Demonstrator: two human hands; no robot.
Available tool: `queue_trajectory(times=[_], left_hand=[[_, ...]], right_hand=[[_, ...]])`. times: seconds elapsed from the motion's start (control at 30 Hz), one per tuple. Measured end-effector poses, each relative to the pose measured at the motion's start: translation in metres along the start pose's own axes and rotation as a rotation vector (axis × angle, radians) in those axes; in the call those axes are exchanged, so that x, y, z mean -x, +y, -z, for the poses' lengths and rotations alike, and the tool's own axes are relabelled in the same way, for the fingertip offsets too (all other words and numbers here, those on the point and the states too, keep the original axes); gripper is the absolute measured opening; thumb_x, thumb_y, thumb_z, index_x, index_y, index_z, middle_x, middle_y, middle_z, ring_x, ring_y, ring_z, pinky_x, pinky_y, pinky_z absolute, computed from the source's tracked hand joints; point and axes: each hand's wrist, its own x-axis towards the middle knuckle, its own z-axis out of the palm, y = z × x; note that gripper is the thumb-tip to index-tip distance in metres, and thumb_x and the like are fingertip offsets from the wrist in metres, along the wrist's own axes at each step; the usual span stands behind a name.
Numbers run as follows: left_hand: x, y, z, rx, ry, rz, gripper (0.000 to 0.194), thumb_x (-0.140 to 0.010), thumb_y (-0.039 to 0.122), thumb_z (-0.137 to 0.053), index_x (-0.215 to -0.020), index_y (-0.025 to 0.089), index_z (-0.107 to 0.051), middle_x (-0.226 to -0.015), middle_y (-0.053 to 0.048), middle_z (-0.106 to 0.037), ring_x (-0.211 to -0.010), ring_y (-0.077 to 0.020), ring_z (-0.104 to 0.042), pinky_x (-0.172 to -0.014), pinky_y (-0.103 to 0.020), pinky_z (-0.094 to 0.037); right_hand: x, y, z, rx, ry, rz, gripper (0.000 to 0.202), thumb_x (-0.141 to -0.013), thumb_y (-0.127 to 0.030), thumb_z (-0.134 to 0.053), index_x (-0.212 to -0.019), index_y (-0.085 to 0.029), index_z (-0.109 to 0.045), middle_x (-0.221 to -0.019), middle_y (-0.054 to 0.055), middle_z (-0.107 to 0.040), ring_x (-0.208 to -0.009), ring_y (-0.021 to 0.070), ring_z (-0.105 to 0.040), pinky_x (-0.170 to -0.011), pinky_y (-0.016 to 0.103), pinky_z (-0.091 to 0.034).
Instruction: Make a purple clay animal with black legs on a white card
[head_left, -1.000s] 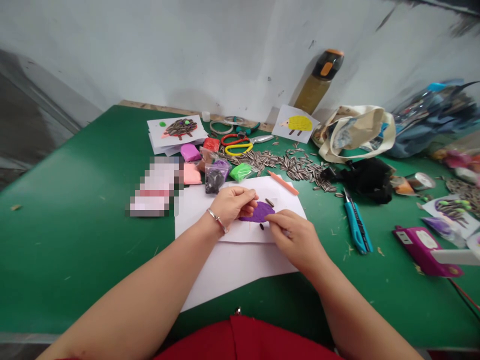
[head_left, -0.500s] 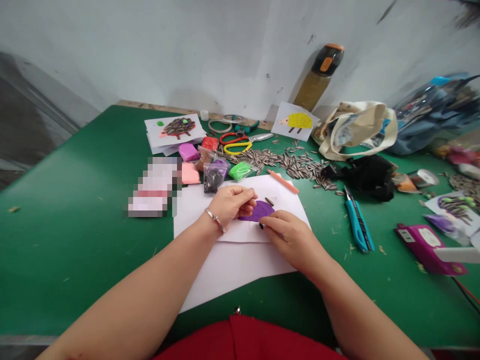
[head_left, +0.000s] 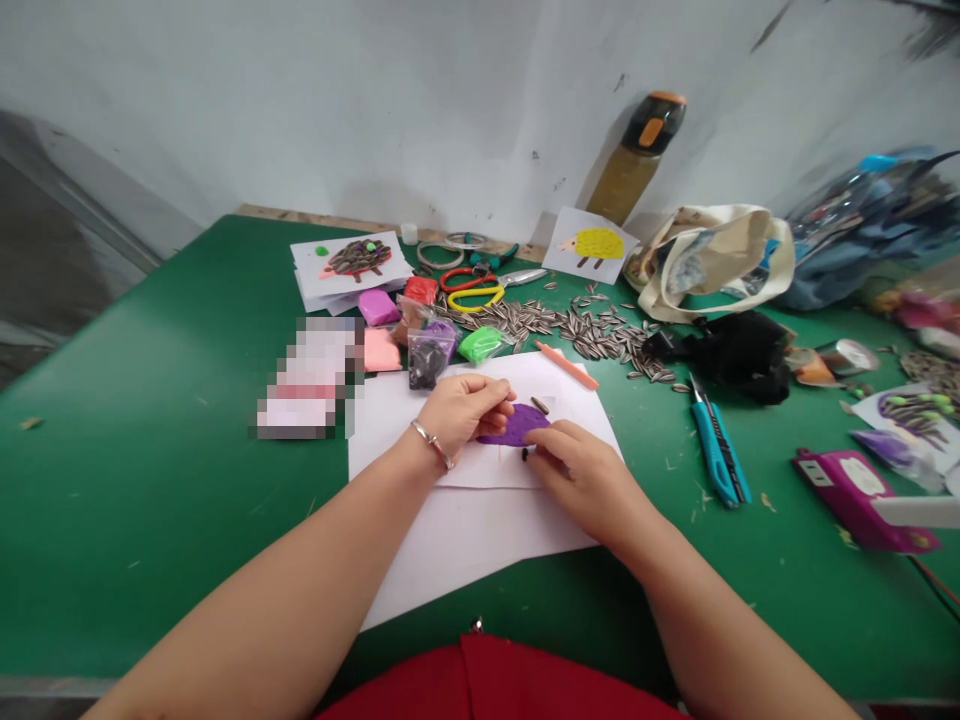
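Observation:
On the white paper (head_left: 420,540) lies a flattened purple clay shape (head_left: 517,428). My left hand (head_left: 469,410) hovers at its left end, thumb and fingertips pinched together; whatever they hold, if anything, is hidden. At the lower right edge of the purple clay, my right hand (head_left: 585,475) has its fingertips closed around a tiny black clay piece (head_left: 525,454), which peeks out at the thumb tip. A single sunflower seed (head_left: 539,405) rests just above the purple shape.
Behind the paper are bagged clays, including black (head_left: 427,360) and green (head_left: 482,344), scissors (head_left: 480,285) and a sunflower seed pile (head_left: 592,330). An orange clay tool (head_left: 566,366) crosses the paper's edge. Rightward lie a blue utility knife (head_left: 720,450) and a purple box (head_left: 859,500).
My right fingertips have shifted slightly, showing a little more of the purple clay's edge and the black piece. My left hand keeps its pinch in nearly the same place.

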Motion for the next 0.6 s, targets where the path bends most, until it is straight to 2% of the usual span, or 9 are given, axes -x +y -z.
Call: queue_trajectory(times=[0.3, 0.47, 0.6], left_hand=[[0.0001, 0.0, -0.0003, -0.003, 0.002, 0.002, 0.023, -0.07, 0.033, -0.075, -0.071, 0.011, -0.07, -0.062, -0.002, -0.064, -0.051, -0.0065, -0.054, -0.052, -0.018, -0.045], [0.0005, 0.0008, -0.0009, -0.001, 0.006, 0.003, 0.022, -0.07, 0.033, -0.075, -0.071, 0.011, -0.07, -0.062, -0.001, -0.063, -0.05, -0.0063, -0.054, -0.051, -0.018, -0.045], [0.0002, 0.0006, -0.0006, -0.006, -0.001, 0.0, 0.021, -0.07, 0.032, -0.075, -0.07, 0.012, -0.07, -0.061, -0.001, -0.063, -0.05, -0.0064, -0.054, -0.052, -0.018, -0.045]], right_hand=[[-0.0039, 0.0015, -0.0053, 0.031, 0.0, -0.026, 0.014, -0.09, -0.016, -0.049, -0.085, -0.019, -0.062, -0.082, 0.003, -0.058, -0.077, 0.0167, -0.055, -0.069, 0.028, -0.042], [-0.0029, 0.003, -0.0045, 0.004, 0.014, -0.01, 0.017, -0.09, -0.017, -0.049, -0.088, -0.019, -0.065, -0.082, 0.003, -0.059, -0.077, 0.0166, -0.056, -0.07, 0.028, -0.044], [0.0009, 0.0047, -0.0006, -0.041, 0.046, 0.002, 0.023, -0.09, -0.015, -0.046, -0.098, -0.021, -0.067, -0.087, 0.004, -0.063, -0.081, 0.0164, -0.059, -0.072, 0.027, -0.046]])
